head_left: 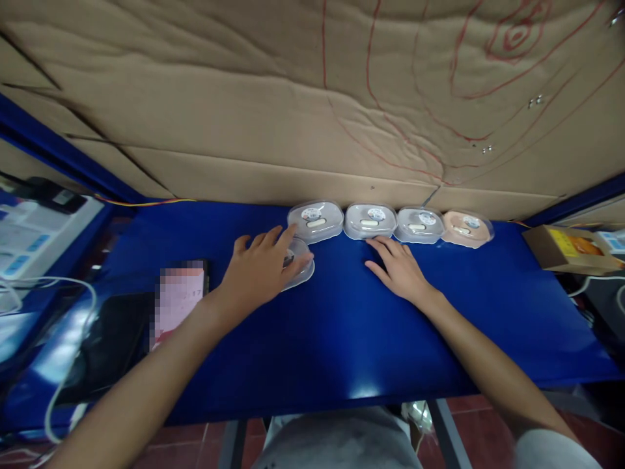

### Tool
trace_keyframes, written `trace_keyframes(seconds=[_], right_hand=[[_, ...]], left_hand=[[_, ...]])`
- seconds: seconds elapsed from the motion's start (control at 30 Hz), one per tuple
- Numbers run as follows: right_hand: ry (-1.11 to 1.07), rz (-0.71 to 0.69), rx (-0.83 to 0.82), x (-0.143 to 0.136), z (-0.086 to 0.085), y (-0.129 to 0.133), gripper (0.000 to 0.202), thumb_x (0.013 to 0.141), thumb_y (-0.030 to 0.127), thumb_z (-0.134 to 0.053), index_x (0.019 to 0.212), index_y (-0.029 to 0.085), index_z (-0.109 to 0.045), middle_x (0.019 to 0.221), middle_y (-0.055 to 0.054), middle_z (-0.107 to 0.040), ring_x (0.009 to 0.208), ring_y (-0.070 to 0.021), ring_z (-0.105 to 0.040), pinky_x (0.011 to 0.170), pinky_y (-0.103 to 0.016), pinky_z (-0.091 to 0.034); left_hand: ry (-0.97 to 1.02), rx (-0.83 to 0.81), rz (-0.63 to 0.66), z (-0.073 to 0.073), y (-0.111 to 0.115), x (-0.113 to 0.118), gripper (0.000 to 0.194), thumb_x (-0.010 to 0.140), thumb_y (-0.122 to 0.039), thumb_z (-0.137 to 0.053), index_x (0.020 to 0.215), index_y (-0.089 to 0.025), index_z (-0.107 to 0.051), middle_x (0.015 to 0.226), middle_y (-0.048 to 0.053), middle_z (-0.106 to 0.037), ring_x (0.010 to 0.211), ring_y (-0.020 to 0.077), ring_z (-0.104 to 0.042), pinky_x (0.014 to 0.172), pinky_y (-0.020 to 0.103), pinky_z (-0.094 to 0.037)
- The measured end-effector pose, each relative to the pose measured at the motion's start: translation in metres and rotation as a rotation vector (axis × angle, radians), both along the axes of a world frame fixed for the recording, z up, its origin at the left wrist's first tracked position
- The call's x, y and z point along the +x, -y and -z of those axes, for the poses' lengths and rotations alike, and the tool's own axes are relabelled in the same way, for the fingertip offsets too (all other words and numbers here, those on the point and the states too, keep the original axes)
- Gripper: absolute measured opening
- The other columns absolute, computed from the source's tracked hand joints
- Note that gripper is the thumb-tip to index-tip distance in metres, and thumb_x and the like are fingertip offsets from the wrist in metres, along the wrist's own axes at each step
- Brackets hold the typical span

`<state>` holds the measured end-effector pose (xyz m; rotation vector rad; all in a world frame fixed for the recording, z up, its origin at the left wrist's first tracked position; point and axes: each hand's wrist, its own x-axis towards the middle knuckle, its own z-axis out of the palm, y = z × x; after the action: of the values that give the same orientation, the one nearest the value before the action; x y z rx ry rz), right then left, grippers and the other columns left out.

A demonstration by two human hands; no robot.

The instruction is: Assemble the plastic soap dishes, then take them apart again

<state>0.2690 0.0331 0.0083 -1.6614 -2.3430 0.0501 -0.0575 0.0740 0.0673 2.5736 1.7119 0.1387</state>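
Observation:
My left hand (261, 267) reaches over a small rounded box with a clear lid (305, 273), its fingers and thumb spread. The hand hides most of that box, and its index fingertip lies against the near left edge of another grey clear-lidded box (325, 215) behind. My right hand (400, 267) rests with fingers stretched out at the near edge of a second grey box (371, 218). To the right in the same row stand a third grey box (420, 218) and a peach box (469, 225). Each of the back boxes carries a round sticker and a pale oval piece on its lid.
A cardboard wall (244, 117) with red drawn lines rises behind the blue table (332, 345). At left are a phone (180, 296), a dark flat object (114, 332) and a white cable (90, 312). A cardboard box (566, 251) sits at the right end.

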Motion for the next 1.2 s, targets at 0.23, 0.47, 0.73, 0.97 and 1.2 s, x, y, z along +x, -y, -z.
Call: trace_keyframes(seconds=[0.23,0.47,0.73,0.97,1.2], right_hand=[[-0.043,0.010,0.002,0.001,0.008,0.005,0.055,0.113,0.054,-0.043,0.160,0.025,-0.051,0.159,-0.017,-0.058,0.140,-0.0379,-0.060,0.110,-0.054,-0.049],[-0.093,0.006,0.026,0.002,0.010,0.008,0.054,0.113,0.053,-0.043,0.158,0.025,-0.052,0.161,-0.017,-0.056,0.147,-0.0369,-0.054,0.115,-0.054,-0.048],[-0.151,0.118,0.096,0.008,0.009,0.005,0.043,0.114,0.050,-0.044,0.135,0.024,-0.070,0.142,-0.013,-0.071,0.131,-0.0330,-0.065,0.109,-0.048,-0.047],[-0.160,0.415,0.187,0.039,0.008,-0.008,0.054,0.115,0.050,-0.034,0.090,0.021,-0.073,0.095,-0.012,-0.080,0.102,-0.0321,-0.072,0.105,-0.050,-0.041],[-0.133,0.502,0.178,0.057,0.007,-0.015,0.060,0.114,0.053,-0.035,0.083,0.021,-0.074,0.090,-0.010,-0.081,0.092,-0.0266,-0.075,0.096,-0.040,-0.047]], left_hand=[[-0.049,-0.093,-0.015,-0.015,-0.020,0.012,0.056,0.106,-0.055,-0.047,0.146,-0.017,-0.061,0.131,0.022,-0.076,0.120,0.0455,-0.073,0.101,0.059,-0.055],[-0.024,-0.142,-0.054,-0.011,-0.022,0.009,0.052,0.106,-0.057,-0.042,0.137,-0.019,-0.059,0.125,0.022,-0.077,0.114,0.0455,-0.075,0.097,0.058,-0.056],[0.055,-0.171,-0.064,-0.001,-0.041,0.016,0.063,0.105,-0.063,-0.040,0.148,-0.018,-0.050,0.120,0.019,-0.077,0.115,0.0420,-0.074,0.095,0.052,-0.055],[0.102,-0.185,-0.094,0.002,-0.051,0.022,0.079,0.103,-0.074,-0.033,0.155,-0.015,-0.046,0.119,0.018,-0.075,0.109,0.0390,-0.074,0.091,0.051,-0.054],[0.145,-0.156,-0.097,-0.002,-0.040,0.014,0.076,0.108,-0.064,-0.039,0.166,-0.017,-0.029,0.153,0.024,-0.061,0.134,0.0461,-0.065,0.106,0.059,-0.050]])
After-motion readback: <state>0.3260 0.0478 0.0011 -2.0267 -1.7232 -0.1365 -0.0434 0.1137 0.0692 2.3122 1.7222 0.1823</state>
